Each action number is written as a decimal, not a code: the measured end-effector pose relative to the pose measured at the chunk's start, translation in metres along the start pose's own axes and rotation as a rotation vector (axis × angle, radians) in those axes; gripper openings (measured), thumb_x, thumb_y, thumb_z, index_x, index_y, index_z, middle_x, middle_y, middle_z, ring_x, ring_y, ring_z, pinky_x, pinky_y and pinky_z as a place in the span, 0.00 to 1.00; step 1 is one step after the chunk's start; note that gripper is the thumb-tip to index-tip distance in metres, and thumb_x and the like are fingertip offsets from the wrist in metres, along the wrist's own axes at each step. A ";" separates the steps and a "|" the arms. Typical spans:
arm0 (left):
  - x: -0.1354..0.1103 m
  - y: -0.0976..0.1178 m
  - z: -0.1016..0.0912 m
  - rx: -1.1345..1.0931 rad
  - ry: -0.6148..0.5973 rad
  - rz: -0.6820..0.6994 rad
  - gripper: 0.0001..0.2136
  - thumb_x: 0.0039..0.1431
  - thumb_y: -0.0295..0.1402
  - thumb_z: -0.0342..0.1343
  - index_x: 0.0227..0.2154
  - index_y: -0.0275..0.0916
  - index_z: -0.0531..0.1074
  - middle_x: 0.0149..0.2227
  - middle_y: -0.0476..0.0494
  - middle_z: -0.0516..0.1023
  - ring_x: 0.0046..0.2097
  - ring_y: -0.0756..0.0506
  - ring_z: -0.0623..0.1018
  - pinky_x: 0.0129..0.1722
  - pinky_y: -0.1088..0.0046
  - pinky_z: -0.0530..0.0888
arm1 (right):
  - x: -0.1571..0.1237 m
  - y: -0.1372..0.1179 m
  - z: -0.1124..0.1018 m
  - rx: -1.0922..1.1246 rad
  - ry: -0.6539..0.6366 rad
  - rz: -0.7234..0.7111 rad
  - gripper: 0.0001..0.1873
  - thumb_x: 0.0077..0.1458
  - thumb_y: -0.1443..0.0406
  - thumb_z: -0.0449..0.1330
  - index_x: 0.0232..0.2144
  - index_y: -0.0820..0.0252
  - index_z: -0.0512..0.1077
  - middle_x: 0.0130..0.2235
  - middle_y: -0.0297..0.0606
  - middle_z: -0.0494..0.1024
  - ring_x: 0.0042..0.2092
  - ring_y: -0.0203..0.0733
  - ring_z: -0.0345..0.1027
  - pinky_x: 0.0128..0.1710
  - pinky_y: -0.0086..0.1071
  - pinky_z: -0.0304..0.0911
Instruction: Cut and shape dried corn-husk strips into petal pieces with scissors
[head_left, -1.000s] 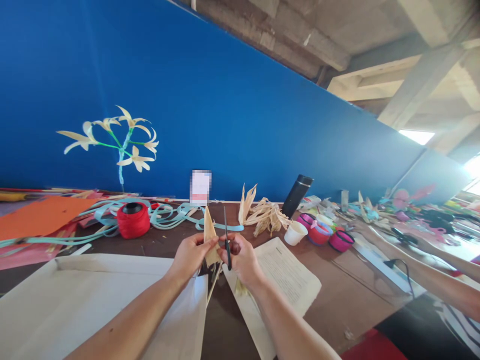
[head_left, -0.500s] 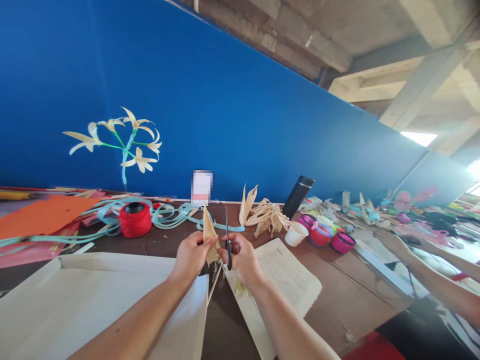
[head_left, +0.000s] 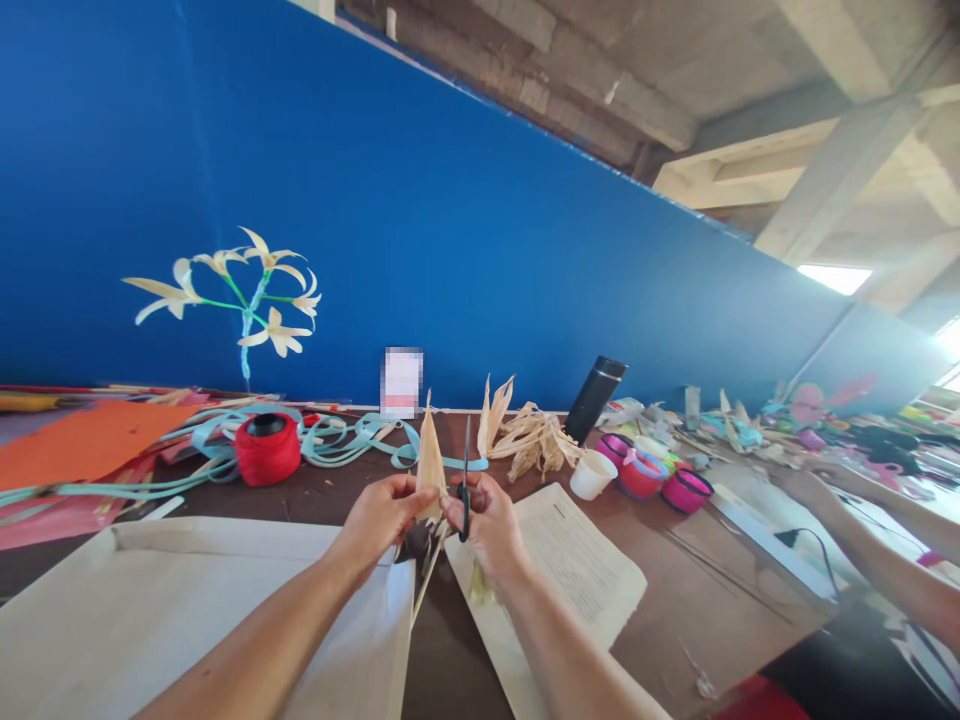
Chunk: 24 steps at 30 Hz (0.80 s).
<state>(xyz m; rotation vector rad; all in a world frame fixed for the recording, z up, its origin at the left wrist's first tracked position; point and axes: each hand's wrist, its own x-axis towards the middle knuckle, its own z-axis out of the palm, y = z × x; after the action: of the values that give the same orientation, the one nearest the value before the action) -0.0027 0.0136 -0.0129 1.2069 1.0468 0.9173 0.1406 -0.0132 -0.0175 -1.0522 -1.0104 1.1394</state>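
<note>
My left hand (head_left: 379,515) pinches the lower end of a pale, pointed corn husk strip (head_left: 430,460) and holds it upright above the brown table (head_left: 675,590). Right beside it, my right hand (head_left: 486,525) grips small black scissors (head_left: 465,475), blades pointing up and close to the husk's right edge. Thin husk slivers (head_left: 427,565) hang down between the two hands.
A printed sheet (head_left: 570,560) and a large cream paper (head_left: 202,610) lie under my arms. Behind are a red thread spool (head_left: 266,450), teal ribbon (head_left: 352,435), a husk pile (head_left: 536,435), a black flask (head_left: 594,395), a white cup (head_left: 590,473) and pink bowls (head_left: 679,488). Another person's arm (head_left: 870,545) reaches in at right.
The husk strip and scissors have shifted slightly right and the husk stands taller. The other person's arm at right has moved farther along the table.
</note>
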 end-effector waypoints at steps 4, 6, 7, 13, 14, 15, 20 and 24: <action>0.002 -0.001 -0.003 -0.013 0.002 -0.022 0.16 0.41 0.46 0.58 0.25 0.37 0.68 0.13 0.59 0.55 0.16 0.57 0.54 0.16 0.81 0.50 | 0.001 0.001 -0.003 0.002 -0.019 -0.005 0.19 0.38 0.64 0.68 0.33 0.62 0.66 0.20 0.27 0.69 0.21 0.30 0.60 0.21 0.23 0.54; 0.004 -0.001 -0.006 -0.003 0.039 -0.021 0.16 0.41 0.46 0.58 0.25 0.37 0.69 0.13 0.60 0.53 0.16 0.57 0.53 0.16 0.81 0.50 | 0.000 -0.003 -0.005 -0.030 -0.049 -0.012 0.19 0.38 0.63 0.68 0.33 0.62 0.68 0.21 0.28 0.70 0.22 0.30 0.60 0.22 0.23 0.55; 0.006 -0.001 -0.009 0.014 0.067 -0.007 0.16 0.41 0.46 0.57 0.26 0.37 0.69 0.13 0.60 0.54 0.16 0.56 0.54 0.16 0.81 0.50 | 0.000 -0.006 -0.006 -0.054 -0.072 -0.011 0.19 0.38 0.63 0.68 0.34 0.63 0.69 0.22 0.28 0.70 0.23 0.30 0.61 0.23 0.24 0.56; 0.014 0.006 -0.035 0.069 0.148 0.068 0.16 0.43 0.43 0.57 0.30 0.36 0.70 0.14 0.59 0.54 0.16 0.57 0.53 0.16 0.81 0.49 | -0.006 -0.022 -0.017 -0.254 -0.299 0.119 0.18 0.42 0.59 0.65 0.36 0.64 0.74 0.23 0.32 0.71 0.23 0.30 0.61 0.26 0.26 0.57; 0.015 0.006 -0.039 0.061 0.147 0.079 0.16 0.43 0.43 0.57 0.31 0.36 0.70 0.14 0.59 0.54 0.16 0.57 0.53 0.16 0.81 0.49 | -0.006 -0.023 -0.018 -0.282 -0.330 0.137 0.18 0.42 0.59 0.65 0.36 0.64 0.75 0.23 0.32 0.71 0.23 0.30 0.61 0.25 0.26 0.57; 0.017 0.006 -0.043 0.054 0.150 0.093 0.16 0.42 0.43 0.57 0.31 0.36 0.70 0.15 0.59 0.54 0.17 0.57 0.53 0.16 0.82 0.49 | -0.007 -0.024 -0.019 -0.302 -0.354 0.152 0.18 0.43 0.58 0.65 0.36 0.63 0.75 0.23 0.32 0.71 0.23 0.30 0.60 0.25 0.26 0.57; 0.021 0.004 -0.054 0.054 0.177 0.118 0.19 0.39 0.45 0.59 0.32 0.36 0.70 0.15 0.59 0.54 0.17 0.57 0.55 0.16 0.82 0.51 | -0.008 -0.022 -0.021 -0.331 -0.456 0.216 0.21 0.42 0.57 0.65 0.38 0.64 0.75 0.22 0.32 0.71 0.22 0.30 0.61 0.24 0.26 0.57; 0.017 0.009 -0.053 0.116 0.200 0.133 0.21 0.38 0.47 0.59 0.32 0.36 0.71 0.14 0.58 0.57 0.15 0.56 0.56 0.15 0.80 0.52 | -0.008 -0.020 -0.022 -0.378 -0.481 0.247 0.21 0.42 0.56 0.65 0.38 0.64 0.75 0.21 0.32 0.71 0.21 0.29 0.60 0.22 0.26 0.57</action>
<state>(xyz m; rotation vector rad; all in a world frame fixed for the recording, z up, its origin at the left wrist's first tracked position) -0.0491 0.0456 -0.0086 1.3128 1.2036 1.1110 0.1651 -0.0259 -0.0030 -1.2554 -1.5506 1.4824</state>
